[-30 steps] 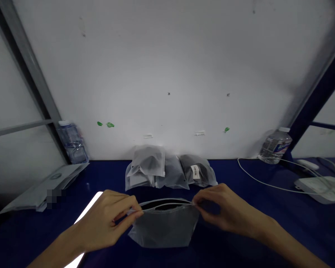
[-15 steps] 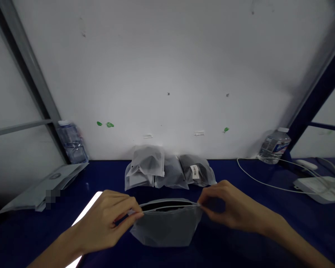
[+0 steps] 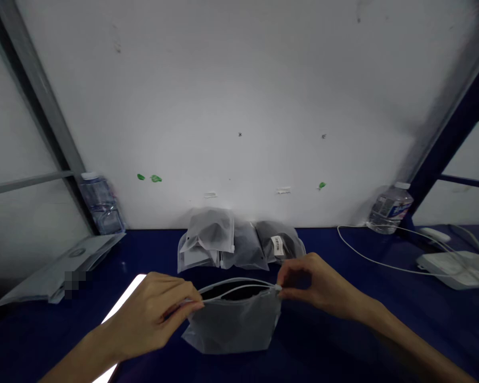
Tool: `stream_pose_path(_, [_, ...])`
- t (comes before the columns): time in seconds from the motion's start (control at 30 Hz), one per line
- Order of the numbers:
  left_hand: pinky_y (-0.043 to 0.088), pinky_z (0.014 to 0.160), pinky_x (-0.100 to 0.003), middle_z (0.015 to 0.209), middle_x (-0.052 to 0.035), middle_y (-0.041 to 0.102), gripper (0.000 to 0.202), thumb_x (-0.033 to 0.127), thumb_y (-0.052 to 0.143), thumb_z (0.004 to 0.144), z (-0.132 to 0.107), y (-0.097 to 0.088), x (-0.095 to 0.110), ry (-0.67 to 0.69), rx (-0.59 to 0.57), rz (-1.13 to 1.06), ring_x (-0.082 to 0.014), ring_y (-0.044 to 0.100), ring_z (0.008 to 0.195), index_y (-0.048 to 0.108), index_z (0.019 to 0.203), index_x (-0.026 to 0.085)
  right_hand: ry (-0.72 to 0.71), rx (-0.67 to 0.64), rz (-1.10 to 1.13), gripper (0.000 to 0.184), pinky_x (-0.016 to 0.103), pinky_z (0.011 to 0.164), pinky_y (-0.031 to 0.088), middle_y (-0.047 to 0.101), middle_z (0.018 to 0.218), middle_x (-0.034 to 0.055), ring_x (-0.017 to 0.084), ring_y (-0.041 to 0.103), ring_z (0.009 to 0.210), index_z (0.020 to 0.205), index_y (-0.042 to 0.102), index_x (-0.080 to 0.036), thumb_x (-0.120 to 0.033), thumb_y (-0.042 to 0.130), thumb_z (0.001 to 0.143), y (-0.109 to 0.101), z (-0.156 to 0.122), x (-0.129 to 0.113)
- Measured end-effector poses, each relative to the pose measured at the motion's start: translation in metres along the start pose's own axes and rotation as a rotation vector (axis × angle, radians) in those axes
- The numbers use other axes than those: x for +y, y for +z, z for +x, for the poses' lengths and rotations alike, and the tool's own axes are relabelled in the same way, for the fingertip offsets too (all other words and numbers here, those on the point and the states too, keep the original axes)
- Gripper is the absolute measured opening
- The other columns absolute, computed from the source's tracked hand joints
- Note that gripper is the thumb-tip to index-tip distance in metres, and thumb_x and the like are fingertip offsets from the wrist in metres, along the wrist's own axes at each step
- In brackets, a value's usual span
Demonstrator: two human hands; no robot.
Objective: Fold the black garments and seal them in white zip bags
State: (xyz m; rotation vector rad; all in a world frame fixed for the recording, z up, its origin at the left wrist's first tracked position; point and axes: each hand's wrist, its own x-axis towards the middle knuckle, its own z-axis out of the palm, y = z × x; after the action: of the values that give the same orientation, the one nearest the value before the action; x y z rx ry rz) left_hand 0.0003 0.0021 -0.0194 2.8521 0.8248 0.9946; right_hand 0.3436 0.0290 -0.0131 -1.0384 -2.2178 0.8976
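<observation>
A frosted zip bag [image 3: 233, 327] stands at the front middle of the blue table, its top gaping and something dark inside. My left hand [image 3: 159, 311] is closed, pinching the bag's left top corner between thumb and fingers. At the right top corner, my right hand [image 3: 313, 282] pinches the bag by the white zip slider [image 3: 278, 288]. Behind it lie more frosted bags: one on top at the left [image 3: 209, 231], one in the middle [image 3: 245, 247], and one with a dark item and a barcode label [image 3: 278, 245].
Clear bottles stand at the back left [image 3: 101, 205] and back right [image 3: 390, 208]. Flat grey packets [image 3: 77, 258] lie at left, near a glowing white strip [image 3: 123, 298] under my left forearm. A white cable [image 3: 367, 258] runs to a white box [image 3: 443, 268] at right.
My right hand has moved slightly left with the bag's right corner. The bag's mouth now gapes wider, its front and back edges apart. The left hand has barely moved.
</observation>
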Motion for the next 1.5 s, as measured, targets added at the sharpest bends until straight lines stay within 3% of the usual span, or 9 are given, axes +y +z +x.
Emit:
stream_pose_path(0.2, [0.045, 0.053, -0.023, 0.070, 0.0050, 0.067, 0.009, 0.014, 0.058, 0.096, 0.001, -0.001, 0.001, 0.025, 0.002, 0.005, -0.0090, 0.060, 0.055, 0.062, 0.090, 0.019, 0.044, 0.067, 0.074, 0.013, 0.029, 0.063, 0.055, 0.075, 0.072, 0.0028, 0.018, 0.071, 0.067, 0.076, 0.070, -0.019, -0.028, 0.078, 0.081, 0.002, 0.001, 0.004])
stream_pose_path(0.4, [0.045, 0.052, -0.022, 0.071, 0.0049, 0.067, 0.009, 0.013, 0.058, 0.096, 0.003, -0.002, -0.002, 0.015, -0.003, 0.009, -0.0079, 0.059, 0.055, 0.061, 0.090, 0.019, -0.026, 0.132, 0.039, 0.008, 0.030, 0.064, 0.053, 0.073, 0.075, 0.0025, 0.017, 0.068, 0.069, 0.078, 0.072, -0.020, -0.025, 0.075, 0.083, 0.003, 0.001, 0.002])
stream_pose_path(0.67, [0.044, 0.052, -0.022, 0.069, 0.0057, 0.066, 0.009, 0.015, 0.058, 0.097, 0.003, 0.000, -0.003, 0.003, -0.013, 0.009, -0.0075, 0.059, 0.053, 0.061, 0.090, 0.019, -0.057, 0.030, -0.028, 0.003, 0.027, 0.063, 0.052, 0.071, 0.078, 0.0007, 0.015, 0.066, 0.071, 0.090, 0.069, -0.021, -0.022, 0.068, 0.088, -0.001, -0.004, -0.002])
stream_pose_path(0.9, [0.045, 0.051, -0.022, 0.069, 0.0057, 0.066, 0.010, 0.015, 0.057, 0.097, 0.002, 0.000, -0.003, 0.006, -0.009, 0.014, -0.0076, 0.059, 0.054, 0.061, 0.088, 0.019, -0.170, 0.112, -0.159, 0.022, 0.032, 0.078, 0.053, 0.071, 0.097, 0.0000, 0.016, 0.065, 0.084, 0.106, 0.067, -0.027, -0.025, 0.074, 0.085, 0.009, -0.005, -0.005])
stream_pose_path(1.07, [0.045, 0.052, -0.022, 0.070, 0.0052, 0.067, 0.011, 0.014, 0.056, 0.097, 0.002, 0.000, -0.002, 0.013, -0.018, 0.030, -0.0079, 0.059, 0.055, 0.062, 0.089, 0.019, -0.253, 0.187, -0.107, 0.014, 0.030, 0.072, 0.054, 0.072, 0.089, 0.0008, 0.015, 0.066, 0.079, 0.104, 0.071, -0.026, -0.025, 0.069, 0.090, 0.016, -0.003, 0.000])
stream_pose_path(1.5, [0.044, 0.052, -0.022, 0.069, 0.0052, 0.066, 0.012, 0.015, 0.056, 0.097, 0.003, -0.001, -0.002, 0.021, -0.014, 0.038, -0.0081, 0.059, 0.055, 0.063, 0.089, 0.019, -0.390, 0.218, -0.310, 0.031, 0.029, 0.068, 0.056, 0.070, 0.087, 0.0029, 0.014, 0.066, 0.074, 0.118, 0.061, -0.021, -0.013, 0.058, 0.088, 0.032, -0.004, 0.006])
